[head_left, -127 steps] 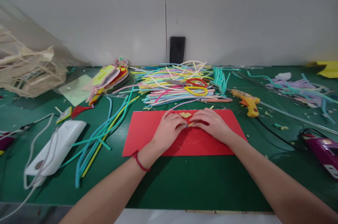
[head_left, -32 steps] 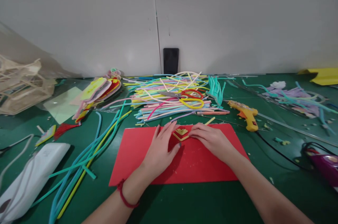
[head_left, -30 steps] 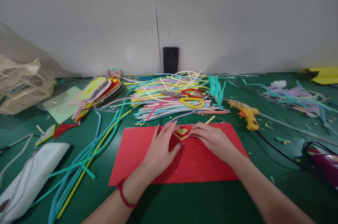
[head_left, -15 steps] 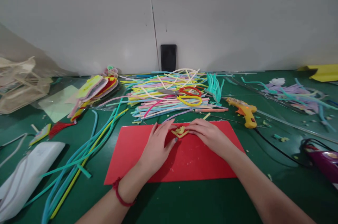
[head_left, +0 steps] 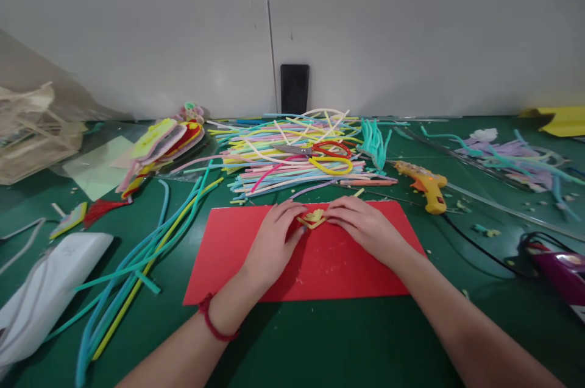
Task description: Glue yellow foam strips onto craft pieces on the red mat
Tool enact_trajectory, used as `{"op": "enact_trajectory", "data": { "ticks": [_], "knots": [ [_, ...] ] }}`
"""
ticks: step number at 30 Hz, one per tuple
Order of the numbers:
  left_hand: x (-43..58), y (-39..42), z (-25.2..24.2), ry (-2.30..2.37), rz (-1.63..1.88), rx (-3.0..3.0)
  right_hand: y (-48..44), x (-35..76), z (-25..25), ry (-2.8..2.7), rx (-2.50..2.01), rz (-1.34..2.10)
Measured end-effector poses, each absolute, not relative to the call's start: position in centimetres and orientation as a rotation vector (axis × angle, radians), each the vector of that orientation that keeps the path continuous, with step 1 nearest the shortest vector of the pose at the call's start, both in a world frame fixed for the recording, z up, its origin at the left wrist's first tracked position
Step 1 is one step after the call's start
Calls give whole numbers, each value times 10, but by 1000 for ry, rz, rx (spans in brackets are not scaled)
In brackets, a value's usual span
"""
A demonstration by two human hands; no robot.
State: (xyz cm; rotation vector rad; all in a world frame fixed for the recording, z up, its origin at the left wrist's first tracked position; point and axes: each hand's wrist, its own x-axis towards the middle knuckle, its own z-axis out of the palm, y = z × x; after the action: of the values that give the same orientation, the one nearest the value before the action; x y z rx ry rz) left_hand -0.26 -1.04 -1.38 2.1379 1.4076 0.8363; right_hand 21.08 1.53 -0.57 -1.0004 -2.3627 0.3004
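On the red sheet (head_left: 347, 272) lies a small yellow folded piece (head_left: 314, 219), near the sheet's far edge. My left hand (head_left: 275, 240) closes on its left side, thumb and fingers at the edge of the piece. From the right, my right hand (head_left: 364, 225) pinches its other side with the fingertips. Just beyond the sheet, scissors (head_left: 333, 156) with red and yellow handles rest on a pile of coloured fuzzy sticks (head_left: 269, 178).
A yellow glue gun (head_left: 428, 188) lies right of the pile. Blue, green and yellow strips (head_left: 132, 278) and a white object (head_left: 55, 290) are at left. A black phone (head_left: 295, 88) leans on the wall. A purple object (head_left: 560, 269) sits far right.
The fingers of my left hand have come in closer round the yellow piece. My right hand stays at its right side. The whole view has shifted slightly.
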Motion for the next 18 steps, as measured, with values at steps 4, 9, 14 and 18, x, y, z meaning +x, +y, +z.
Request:
{"op": "enact_trajectory", "data": {
  "ticks": [4,9,14,18],
  "knots": [
    [-3,-10,-15,1441,889,2074,14,210,-6,-2322,-1089,144],
    [-3,-10,-16,1549,877,2042,16,211,-9,-2331,-1160,117],
    [-2,-10,-14,1550,874,1991,15,206,-11,-2338,-1141,176],
    [-2,-11,-12,1494,906,2004,11,202,-11,-2321,-1103,227]
  ]
}}
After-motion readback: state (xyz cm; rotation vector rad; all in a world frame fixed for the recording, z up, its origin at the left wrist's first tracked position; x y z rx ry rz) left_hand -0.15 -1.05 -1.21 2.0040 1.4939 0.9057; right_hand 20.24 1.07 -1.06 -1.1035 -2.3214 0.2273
